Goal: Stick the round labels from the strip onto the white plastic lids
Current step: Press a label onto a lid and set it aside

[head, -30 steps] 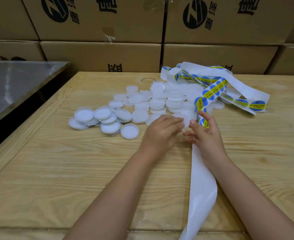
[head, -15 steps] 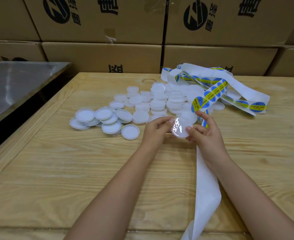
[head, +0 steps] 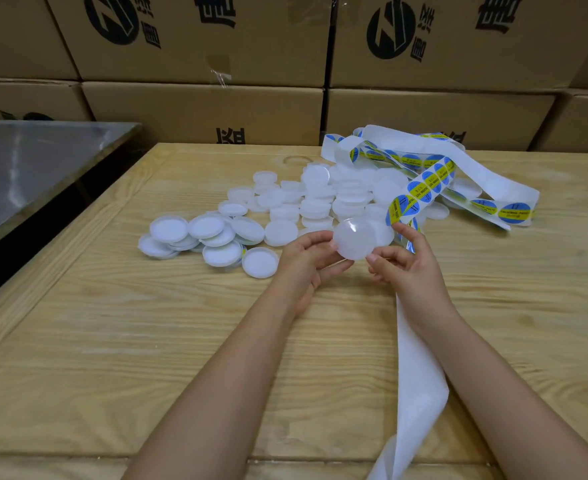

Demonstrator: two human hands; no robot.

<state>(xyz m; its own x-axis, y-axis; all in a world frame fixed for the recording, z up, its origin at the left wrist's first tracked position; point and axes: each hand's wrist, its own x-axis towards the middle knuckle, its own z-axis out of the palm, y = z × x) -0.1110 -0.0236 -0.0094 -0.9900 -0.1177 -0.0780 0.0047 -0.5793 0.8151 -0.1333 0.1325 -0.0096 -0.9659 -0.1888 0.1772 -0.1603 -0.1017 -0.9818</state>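
Above the tabletop [head: 112, 341], left hand [head: 306, 261] and right hand [head: 410, 268] pinch a round, translucent white lid [head: 358, 237] by opposite edges, its flat face tilted up toward the camera.

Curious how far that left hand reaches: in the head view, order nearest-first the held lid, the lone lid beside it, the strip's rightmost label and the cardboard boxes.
From the left hand:
1. Translucent white plastic lid, in its fingers.
2. Lone white round lid, just left.
3. Blue-and-yellow round label, far right.
4. Brown cardboard boxes, at back.
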